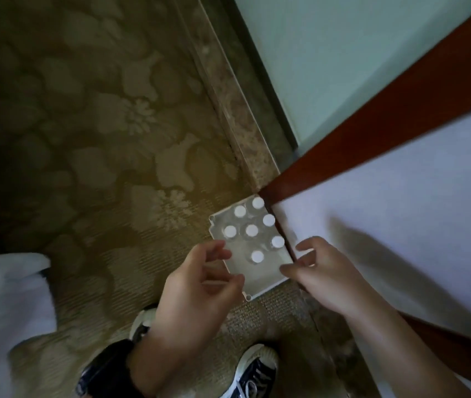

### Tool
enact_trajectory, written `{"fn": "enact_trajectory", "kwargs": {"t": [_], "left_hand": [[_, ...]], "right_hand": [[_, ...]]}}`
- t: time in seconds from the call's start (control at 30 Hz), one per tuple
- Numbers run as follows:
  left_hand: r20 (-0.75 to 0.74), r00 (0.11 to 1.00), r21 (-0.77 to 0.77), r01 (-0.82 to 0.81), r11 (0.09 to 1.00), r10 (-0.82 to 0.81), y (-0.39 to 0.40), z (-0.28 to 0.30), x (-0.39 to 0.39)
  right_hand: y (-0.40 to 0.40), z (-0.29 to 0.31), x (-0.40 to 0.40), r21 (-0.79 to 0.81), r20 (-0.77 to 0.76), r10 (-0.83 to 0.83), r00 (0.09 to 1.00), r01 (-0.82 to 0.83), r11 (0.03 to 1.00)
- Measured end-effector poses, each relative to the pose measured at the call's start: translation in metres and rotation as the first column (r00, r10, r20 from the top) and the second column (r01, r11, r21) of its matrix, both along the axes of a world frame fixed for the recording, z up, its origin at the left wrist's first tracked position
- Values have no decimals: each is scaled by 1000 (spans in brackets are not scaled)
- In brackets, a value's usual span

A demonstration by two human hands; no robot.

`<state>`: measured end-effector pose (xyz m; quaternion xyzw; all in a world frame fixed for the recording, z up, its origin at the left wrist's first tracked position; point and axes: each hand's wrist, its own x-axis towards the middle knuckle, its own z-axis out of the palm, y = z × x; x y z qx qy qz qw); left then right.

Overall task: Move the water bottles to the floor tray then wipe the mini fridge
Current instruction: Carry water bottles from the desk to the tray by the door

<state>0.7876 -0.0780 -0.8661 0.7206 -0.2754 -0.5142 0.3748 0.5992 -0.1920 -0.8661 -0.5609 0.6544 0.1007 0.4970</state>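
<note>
A white tray (260,285) lies on the patterned carpet against the wall corner. Several water bottles (251,231) with white caps stand upright in it, seen from above. My left hand (197,285) hovers over the tray's near left edge with fingers loosely curled and nothing in it. My right hand (320,271) is over the tray's near right corner, fingers relaxed, also holding nothing. Whether either hand touches the tray is unclear. The mini fridge is out of view.
A red-brown wooden trim (372,110) runs along the white wall (400,211) to the right. A marble threshold (237,110) borders the carpet (85,139). My shoes (254,374) are at the bottom. White cloth (1,297) sits at the left.
</note>
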Motion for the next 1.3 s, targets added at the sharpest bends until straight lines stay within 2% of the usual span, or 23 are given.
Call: {"fn": "enact_trajectory", "kwargs": {"t": [0.1,0.17,0.3,0.43,0.63,0.8,1.0,1.17,1.3], "left_hand": [[87,996,-134,40,990,-28,12,137,35],[191,981,-217,56,974,-13,17,229,55],[368,917,-361,-8,932,151,38,393,86],[499,799,-500,-51,864,336,83,532,103],[531,586,-698,-107,708,612,173,704,119],[482,372,-803,-175,570,793,260,786,130],[474,76,-831,-290,474,877,396,827,150],[411,-149,-861,-386,330,899,529,846,159],[431,-357,-856,-452,251,829,648,855,160]], "right_hand": [[-6,123,37,-125,187,-18,982,42,991],[-8,205,62,-201,321,36,946,31,979],[-1,355,109,-363,521,210,828,-7,932],[29,496,147,-543,577,430,695,-67,837],[98,678,192,-748,552,702,449,-105,655],[170,765,241,-844,498,839,221,-97,527],[289,804,327,-898,426,903,-55,-146,415],[424,823,397,-898,431,842,-324,-250,363],[565,836,440,-892,447,730,-517,-318,321]]}}
